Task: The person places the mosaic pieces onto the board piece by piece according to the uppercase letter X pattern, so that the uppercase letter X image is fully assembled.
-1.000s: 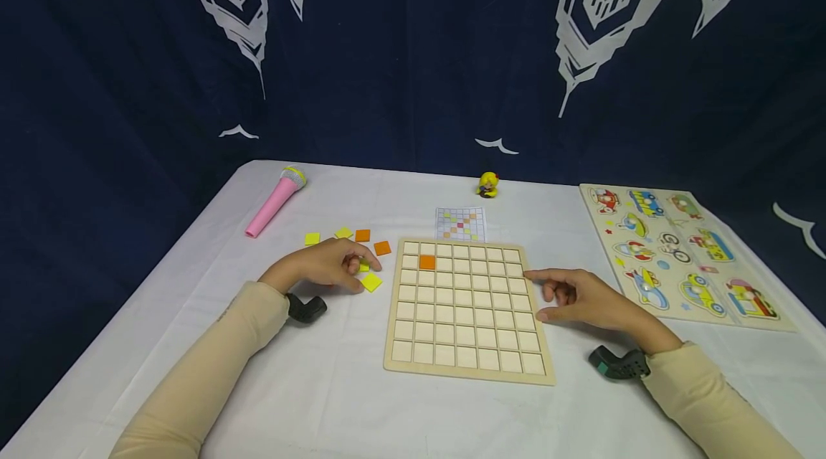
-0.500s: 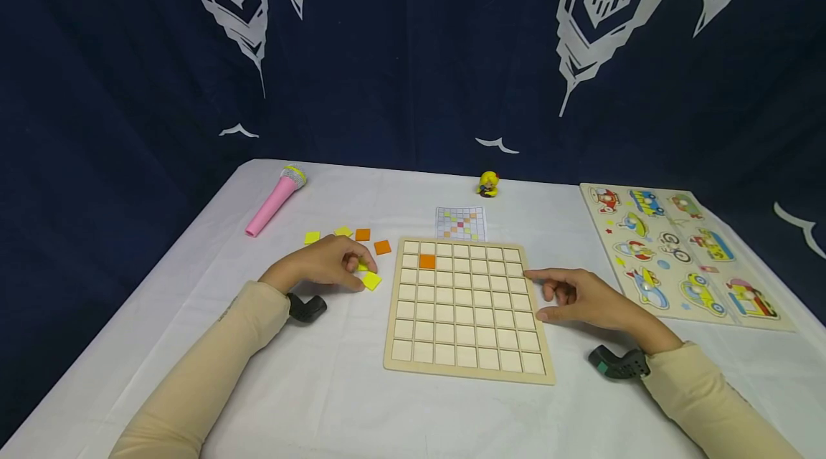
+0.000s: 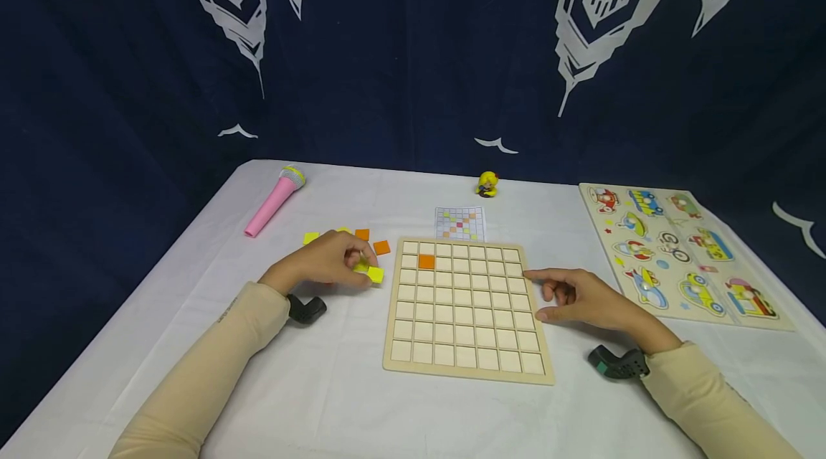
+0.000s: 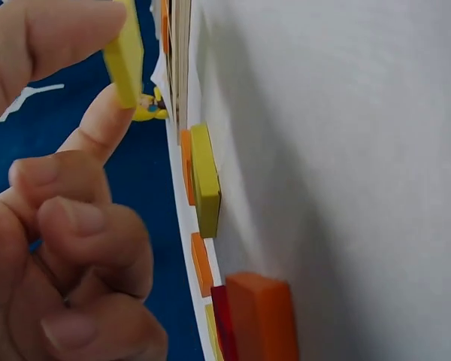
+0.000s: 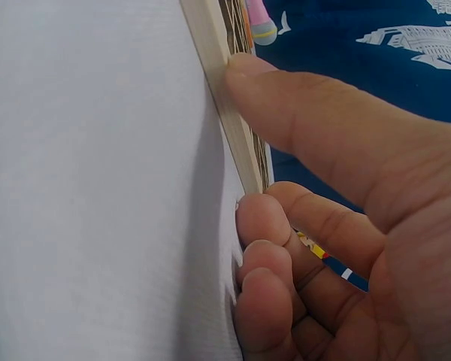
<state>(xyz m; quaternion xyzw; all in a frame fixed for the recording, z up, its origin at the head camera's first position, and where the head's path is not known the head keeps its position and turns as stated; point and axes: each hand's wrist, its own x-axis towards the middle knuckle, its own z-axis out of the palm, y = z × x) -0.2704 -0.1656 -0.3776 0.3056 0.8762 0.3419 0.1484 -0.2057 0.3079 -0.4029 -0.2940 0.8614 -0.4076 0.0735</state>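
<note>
Thumb and index finger of my left hand (image 3: 325, 259) pinch a yellow square tile (image 3: 376, 275), left of a wooden grid board (image 3: 464, 315). In the left wrist view that tile (image 4: 125, 56) stands clear of the cloth. Beneath it lie another yellow tile (image 4: 204, 180), an orange tile (image 4: 261, 320) and a dark red one (image 4: 222, 320). One orange tile (image 3: 426, 262) occupies a cell near the board's upper left. My right hand (image 3: 590, 297) rests at the board's right edge, thumb and index fingertips touching the rim (image 5: 218, 90), the other fingers bent.
Loose orange (image 3: 382, 247) and yellow tiles (image 3: 311, 237) lie around the left hand. Behind the board is a coloured grid card (image 3: 459, 222). Further off are a pink toy microphone (image 3: 274, 202) and a small yellow figurine (image 3: 487, 185). A vehicle picture puzzle (image 3: 684, 254) lies at the right.
My left thumb and index finger have closed on the yellow tile nearest the board and raised it slightly, tilting it. The right hand and the board stay where they were.
</note>
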